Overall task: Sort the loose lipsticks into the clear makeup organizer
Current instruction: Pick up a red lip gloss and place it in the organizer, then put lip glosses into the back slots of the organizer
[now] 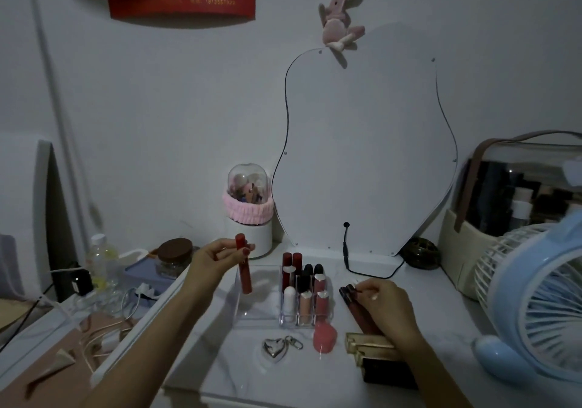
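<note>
The clear makeup organizer (252, 313) stands mid-table; several lipsticks (304, 284) stand upright in its right-hand slots, while its left compartment looks bare. My left hand (217, 258) pinches a long red lipstick tube (244, 266), held upright above the organizer's left compartment. My right hand (382, 305) rests on two dark red lipstick tubes (356, 308) lying on the table to the right of the organizer, fingertips on their caps. Gold and dark lipstick cases (374, 349) lie partly under my right wrist.
A pink heart-shaped item (324, 336) and a silver heart keychain (277, 347) lie in front of the organizer. A wavy mirror (362, 155) leans on the wall behind, with a black cable (362, 269). A blue fan (535, 297) stands right; a domed brush holder (248, 209) stands behind left.
</note>
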